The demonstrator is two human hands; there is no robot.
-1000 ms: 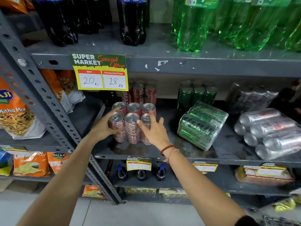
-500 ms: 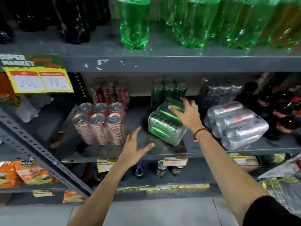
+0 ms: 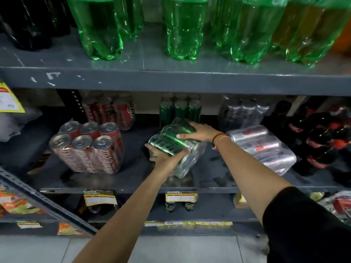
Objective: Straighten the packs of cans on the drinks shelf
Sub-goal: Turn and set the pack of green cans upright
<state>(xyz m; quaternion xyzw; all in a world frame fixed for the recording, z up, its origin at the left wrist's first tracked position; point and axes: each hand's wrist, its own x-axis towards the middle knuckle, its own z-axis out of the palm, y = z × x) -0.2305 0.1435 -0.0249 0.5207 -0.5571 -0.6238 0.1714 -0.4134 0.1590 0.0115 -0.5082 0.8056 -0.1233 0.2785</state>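
We hold the green can pack (image 3: 171, 143) lying on its side mid-shelf (image 3: 133, 189), between the upright red pack (image 3: 89, 149) and the toppled silver pack (image 3: 264, 147). Our left hand (image 3: 167, 158) grips its near end, our right hand (image 3: 199, 132) clasps the top.

both hands are off the upright shrink-wrapped pack of red cans (image 3: 89, 147) now; the left hand (image 3: 167, 158) and right hand (image 3: 197, 132) clasp the toppled plastic-wrapped pack of green cans (image 3: 171, 143).
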